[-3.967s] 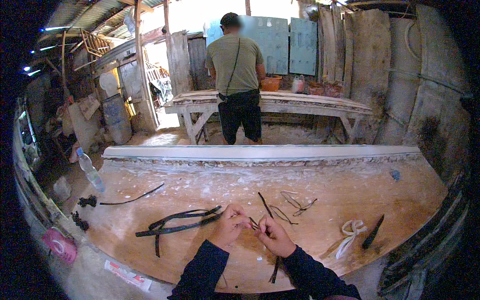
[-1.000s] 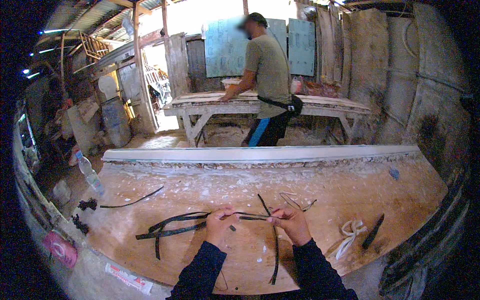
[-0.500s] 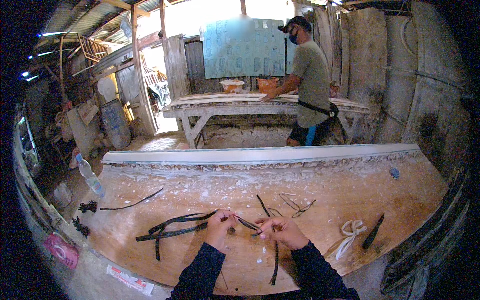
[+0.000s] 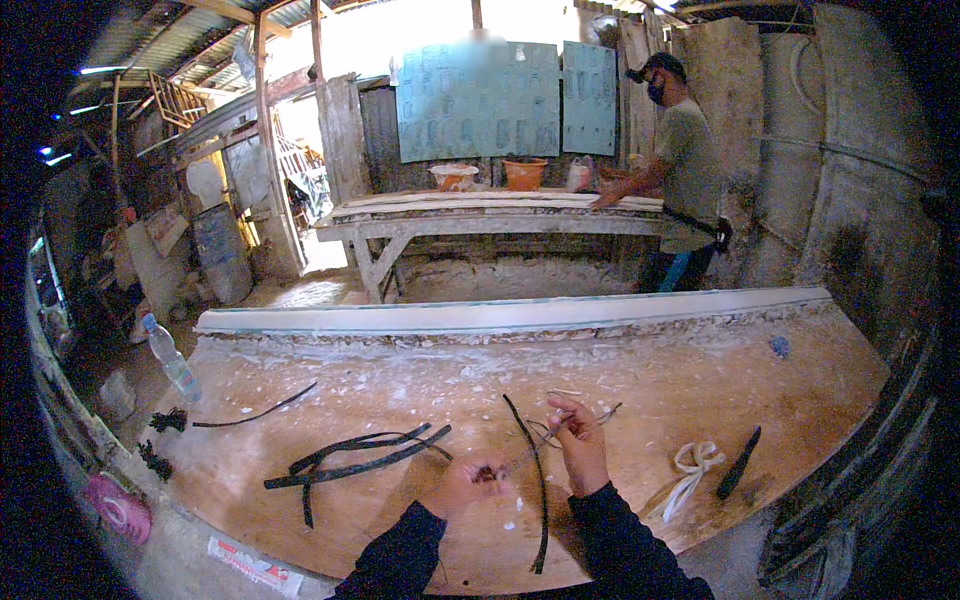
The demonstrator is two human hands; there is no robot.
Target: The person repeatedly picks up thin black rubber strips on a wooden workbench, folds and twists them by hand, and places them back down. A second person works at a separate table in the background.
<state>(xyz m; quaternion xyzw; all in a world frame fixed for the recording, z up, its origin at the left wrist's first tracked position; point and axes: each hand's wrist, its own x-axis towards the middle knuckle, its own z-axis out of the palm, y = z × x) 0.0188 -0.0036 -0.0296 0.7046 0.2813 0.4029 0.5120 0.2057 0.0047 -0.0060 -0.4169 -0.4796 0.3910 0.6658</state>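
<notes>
Over the middle of the wooden worktop, my left hand point(image 4: 465, 487) is closed round a small dark bundle point(image 4: 488, 474), apparently of black strip; motion blurs both. Raised to the right, my right hand point(image 4: 581, 440) has its fingers pinched together. A faint thin strand point(image 4: 530, 452) seems to run from the left hand up to it. Left of my hands lies a pile of black strips point(image 4: 350, 461). One more black strip point(image 4: 541, 490) lies lengthwise between my forearms. Thin loose cords point(image 4: 606, 413) lie just behind my right hand.
White looped cord point(image 4: 692, 472) and a dark pointed tool point(image 4: 739, 463) lie on the worktop point(image 4: 400, 545) at right. Dark knotted bundles point(image 4: 168, 420) and a plastic bottle point(image 4: 172, 357) are along its left edge. A long white strip point(image 4: 510, 313) borders the back. A person point(image 4: 685, 170) stands at another bench point(image 4: 440, 225).
My right hand has moved up and away from my left, which has dropped slightly and turned. The other person has shifted right along the far bench. The view has shifted a little.
</notes>
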